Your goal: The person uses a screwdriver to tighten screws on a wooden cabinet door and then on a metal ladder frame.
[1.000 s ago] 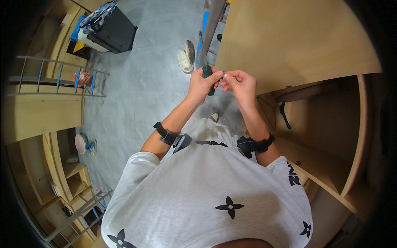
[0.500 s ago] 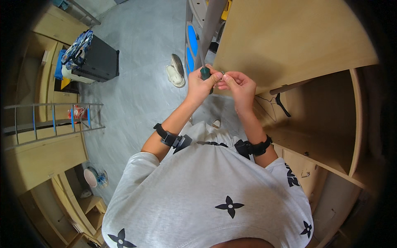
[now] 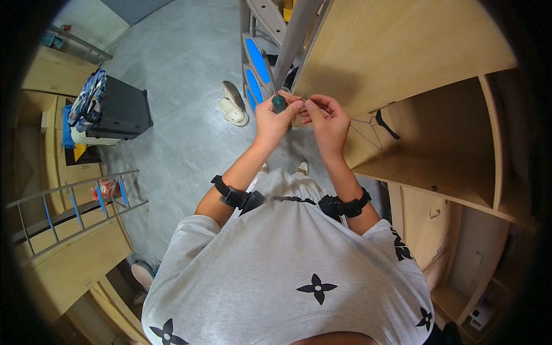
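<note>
In front of my body, both hands are raised close together, thumbs almost meeting. My left hand point(image 3: 270, 123) is closed around a screwdriver point(image 3: 279, 104) with a dark green handle, its shaft pointing up and away. Between the thumb and finger of my right hand point(image 3: 332, 127) is a small metal piece point(image 3: 304, 98), too small to name exactly. The left thumb and fingertip reach up to the same piece. My other right fingers curl in behind it.
A grey ladder with blue treads point(image 3: 257, 60) stands just beyond my hands. To the right are a large wooden panel point(image 3: 414, 43) and an open cabinet with a black hanger point(image 3: 388, 125). White shoes point(image 3: 233, 112), a dark case point(image 3: 129, 103) and another ladder point(image 3: 75, 204) are on the left.
The view has turned slightly, so the surroundings sit differently in it. Both hands keep their hold, and the small metal piece shows a little more between the fingertips.
</note>
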Demonstrator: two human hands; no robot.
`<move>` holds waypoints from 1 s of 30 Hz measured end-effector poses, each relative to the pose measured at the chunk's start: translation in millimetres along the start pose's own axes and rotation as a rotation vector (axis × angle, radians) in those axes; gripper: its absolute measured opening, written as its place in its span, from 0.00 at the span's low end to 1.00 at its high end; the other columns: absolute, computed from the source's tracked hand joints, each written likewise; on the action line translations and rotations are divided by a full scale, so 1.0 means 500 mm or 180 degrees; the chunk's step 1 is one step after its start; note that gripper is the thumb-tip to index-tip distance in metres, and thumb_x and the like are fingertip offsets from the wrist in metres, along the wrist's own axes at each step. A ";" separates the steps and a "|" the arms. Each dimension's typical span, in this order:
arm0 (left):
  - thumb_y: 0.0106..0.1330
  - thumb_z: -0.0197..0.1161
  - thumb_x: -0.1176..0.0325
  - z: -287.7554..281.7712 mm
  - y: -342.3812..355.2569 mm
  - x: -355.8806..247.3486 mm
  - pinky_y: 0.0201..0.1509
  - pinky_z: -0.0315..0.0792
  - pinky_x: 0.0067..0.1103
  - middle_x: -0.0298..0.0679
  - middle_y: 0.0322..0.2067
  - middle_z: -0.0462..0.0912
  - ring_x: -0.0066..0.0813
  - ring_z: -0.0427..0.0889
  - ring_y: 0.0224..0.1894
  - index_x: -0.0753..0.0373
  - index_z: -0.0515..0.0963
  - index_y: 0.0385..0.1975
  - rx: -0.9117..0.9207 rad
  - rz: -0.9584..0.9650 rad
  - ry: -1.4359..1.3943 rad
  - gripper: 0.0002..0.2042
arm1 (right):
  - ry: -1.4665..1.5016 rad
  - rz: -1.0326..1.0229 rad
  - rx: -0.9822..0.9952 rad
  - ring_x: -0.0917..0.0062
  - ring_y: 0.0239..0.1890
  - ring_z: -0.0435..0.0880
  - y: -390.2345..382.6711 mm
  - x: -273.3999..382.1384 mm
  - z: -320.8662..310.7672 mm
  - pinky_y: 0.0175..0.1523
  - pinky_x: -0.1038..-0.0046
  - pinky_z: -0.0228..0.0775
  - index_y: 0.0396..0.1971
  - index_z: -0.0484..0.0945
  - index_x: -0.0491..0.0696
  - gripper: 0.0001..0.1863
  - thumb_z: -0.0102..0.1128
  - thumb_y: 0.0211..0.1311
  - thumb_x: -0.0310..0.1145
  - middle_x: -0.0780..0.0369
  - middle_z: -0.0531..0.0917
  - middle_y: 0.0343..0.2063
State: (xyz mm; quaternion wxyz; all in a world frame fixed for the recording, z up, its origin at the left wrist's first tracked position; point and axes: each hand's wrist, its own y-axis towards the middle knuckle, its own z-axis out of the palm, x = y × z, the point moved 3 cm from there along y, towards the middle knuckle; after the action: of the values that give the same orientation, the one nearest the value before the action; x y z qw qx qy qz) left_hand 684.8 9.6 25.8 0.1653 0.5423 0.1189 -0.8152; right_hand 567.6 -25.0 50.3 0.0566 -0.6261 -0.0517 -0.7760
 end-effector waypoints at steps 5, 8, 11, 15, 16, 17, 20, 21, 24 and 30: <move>0.55 0.65 0.74 -0.010 0.004 -0.004 0.23 0.62 0.14 0.31 0.23 0.74 0.16 0.69 0.20 0.67 0.76 0.27 0.0069 -0.0123 0.0166 0.05 | -0.0212 -0.0123 0.0027 0.84 0.24 0.79 0.004 -0.015 0.004 0.26 0.84 0.71 0.32 0.75 0.38 0.06 0.57 0.57 0.24 0.63 0.80 0.25; 0.55 0.65 0.74 -0.014 0.006 -0.005 0.24 0.62 0.14 0.32 0.23 0.75 0.16 0.69 0.21 0.67 0.76 0.27 0.0074 -0.0274 0.0044 0.05 | -0.0359 -0.0113 0.0020 0.84 0.25 0.79 0.005 -0.015 0.013 0.25 0.84 0.70 0.32 0.75 0.38 0.06 0.58 0.57 0.24 0.63 0.80 0.25; 0.56 0.65 0.75 -0.018 0.009 0.002 0.24 0.63 0.14 0.32 0.23 0.75 0.16 0.70 0.21 0.67 0.76 0.27 -0.0001 -0.0198 -0.0116 0.05 | -0.0032 -0.0067 -0.0135 0.85 0.25 0.78 -0.001 -0.012 0.022 0.25 0.84 0.68 0.31 0.75 0.38 0.06 0.58 0.57 0.25 0.64 0.79 0.25; 0.56 0.65 0.75 -0.019 0.011 0.000 0.24 0.64 0.14 0.33 0.24 0.76 0.17 0.71 0.22 0.68 0.76 0.27 0.0080 -0.0110 -0.0084 0.04 | 0.0002 -0.0093 -0.0036 0.85 0.24 0.77 0.006 -0.025 0.018 0.25 0.85 0.68 0.31 0.75 0.38 0.06 0.58 0.58 0.26 0.64 0.79 0.25; 0.56 0.64 0.75 -0.019 0.012 -0.002 0.24 0.64 0.14 0.33 0.24 0.76 0.17 0.71 0.22 0.68 0.76 0.27 0.0092 -0.0018 -0.0019 0.04 | 0.0002 -0.0090 -0.0038 0.86 0.24 0.77 0.007 -0.024 0.020 0.26 0.85 0.67 0.31 0.75 0.38 0.06 0.58 0.58 0.26 0.65 0.79 0.25; 0.56 0.64 0.75 -0.020 0.012 -0.004 0.24 0.64 0.14 0.33 0.24 0.76 0.17 0.71 0.22 0.68 0.76 0.27 0.0105 0.0074 0.0046 0.04 | 0.0003 -0.0088 -0.0039 0.86 0.24 0.76 0.007 -0.024 0.022 0.27 0.85 0.67 0.31 0.75 0.39 0.06 0.58 0.58 0.26 0.65 0.79 0.24; 0.56 0.64 0.75 -0.019 0.014 -0.009 0.24 0.64 0.14 0.33 0.24 0.76 0.17 0.71 0.22 0.68 0.77 0.27 0.0170 0.0154 0.0063 0.04 | -0.0233 -0.0131 -0.0191 0.87 0.25 0.76 0.007 -0.025 0.026 0.29 0.86 0.67 0.31 0.75 0.39 0.06 0.58 0.58 0.26 0.65 0.79 0.24; 0.56 0.64 0.75 -0.018 0.015 -0.010 0.24 0.64 0.14 0.33 0.24 0.76 0.17 0.71 0.22 0.68 0.77 0.27 0.0177 0.0155 0.0062 0.04 | -0.0232 -0.0137 -0.0196 0.87 0.25 0.76 0.008 -0.026 0.026 0.29 0.86 0.67 0.31 0.75 0.39 0.06 0.58 0.58 0.26 0.65 0.79 0.24; 0.56 0.64 0.75 -0.018 0.016 -0.012 0.24 0.63 0.14 0.33 0.24 0.75 0.17 0.70 0.22 0.68 0.77 0.27 0.0159 0.0192 0.0067 0.04 | -0.0274 -0.0042 -0.0166 0.87 0.27 0.75 0.006 -0.027 0.030 0.31 0.85 0.68 0.30 0.75 0.39 0.06 0.58 0.58 0.27 0.66 0.78 0.24; 0.56 0.64 0.75 -0.021 0.022 -0.014 0.24 0.63 0.14 0.32 0.23 0.74 0.16 0.70 0.22 0.68 0.77 0.27 0.0116 0.0111 0.0143 0.04 | 0.0022 -0.0204 -0.0200 0.86 0.25 0.75 0.004 -0.018 0.038 0.32 0.84 0.69 0.28 0.75 0.39 0.07 0.58 0.59 0.29 0.66 0.78 0.24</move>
State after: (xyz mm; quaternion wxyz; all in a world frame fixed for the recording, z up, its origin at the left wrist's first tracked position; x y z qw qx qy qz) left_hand 700.5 4.6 27.9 0.1668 0.5653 0.0984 -0.8018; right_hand 588.0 -23.8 45.6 0.0121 -0.6229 -0.0471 -0.7807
